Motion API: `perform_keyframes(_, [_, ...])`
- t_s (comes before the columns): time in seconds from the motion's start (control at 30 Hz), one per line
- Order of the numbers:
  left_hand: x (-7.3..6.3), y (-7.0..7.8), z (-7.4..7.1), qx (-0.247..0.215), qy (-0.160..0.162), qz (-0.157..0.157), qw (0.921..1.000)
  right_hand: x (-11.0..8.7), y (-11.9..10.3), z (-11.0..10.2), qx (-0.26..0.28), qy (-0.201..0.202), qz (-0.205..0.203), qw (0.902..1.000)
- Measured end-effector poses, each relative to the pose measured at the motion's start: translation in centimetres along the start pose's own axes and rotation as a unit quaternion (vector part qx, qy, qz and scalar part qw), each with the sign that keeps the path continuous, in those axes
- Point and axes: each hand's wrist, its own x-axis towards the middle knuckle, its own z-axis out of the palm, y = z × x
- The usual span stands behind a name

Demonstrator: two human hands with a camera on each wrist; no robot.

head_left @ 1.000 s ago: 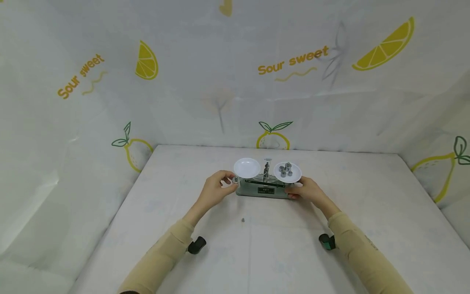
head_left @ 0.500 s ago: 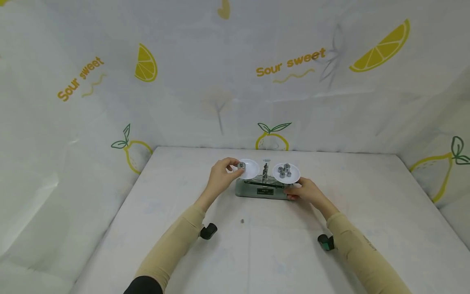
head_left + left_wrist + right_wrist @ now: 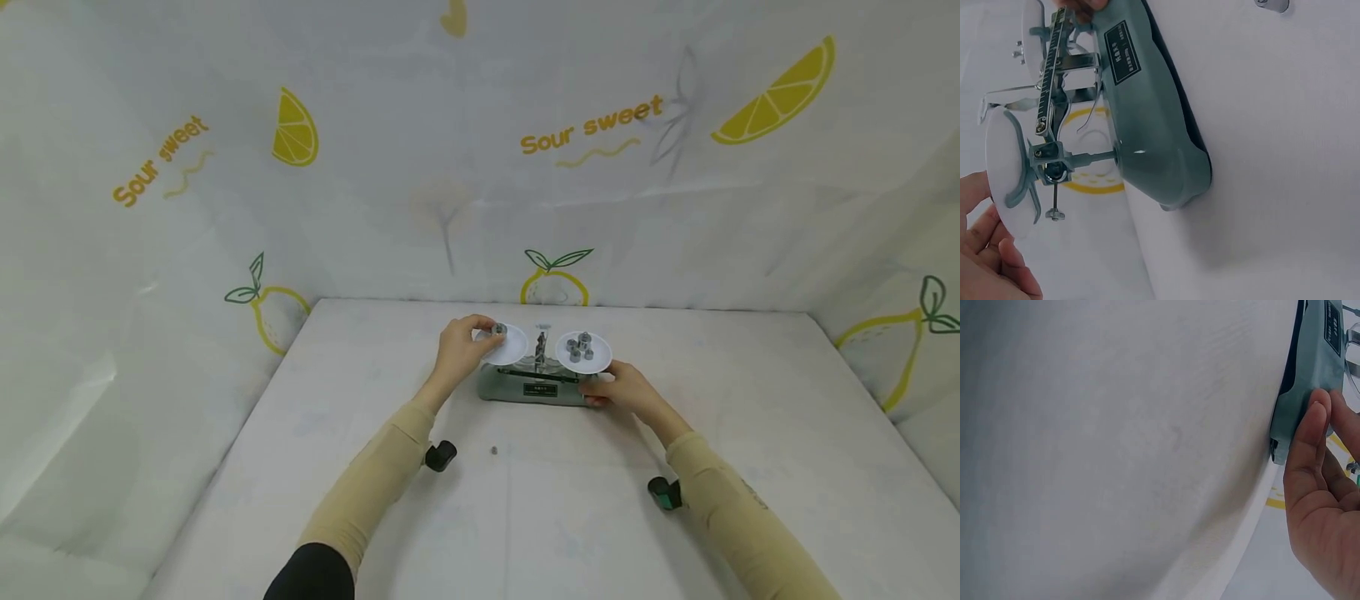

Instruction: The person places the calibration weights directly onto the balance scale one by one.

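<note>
A green balance scale (image 3: 498, 385) with two white pans stands toward the back of the table. My left hand (image 3: 459, 350) pinches a metal weight (image 3: 500, 328) over the left pan (image 3: 512, 350); in the left wrist view the pan (image 3: 1007, 169) hides the weight from below. At the other end, my right hand (image 3: 633, 392) holds the scale's base, with fingertips against its green side (image 3: 1311, 369) in the right wrist view. Several metal weights (image 3: 583, 340) stand together on the right pan (image 3: 600, 360).
One small metal weight (image 3: 494, 451) sits on the white tabletop (image 3: 570, 500) in front of the scale. A white backdrop (image 3: 375, 208) with lemon prints rises behind and beside the table.
My left hand has lifted the weight from beside the scale's left end, moving up and right until it is over the left pan. The right hand has stayed at the base.
</note>
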Motion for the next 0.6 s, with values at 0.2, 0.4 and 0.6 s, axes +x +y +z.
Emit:
perform_keyframes(0.2, [-0.05,-0.07,0.13,0.006,-0.005,-0.005,1.0000,0.03,0.01,0.06,0.000,0.000,0.001,1.0000])
perform_keyframes(0.4, [-0.17,0.23,-0.02,0.024,-0.004,0.005,0.9997,-0.02,0.09,-0.01,-0.001,-0.001,-0.002,1.0000])
perform_keyframes(0.6, [-0.68,0.37,-0.42,0.035,0.010,0.032,0.9988,-0.19,0.00,-0.02,0.027,-0.011,-0.008,0.9995])
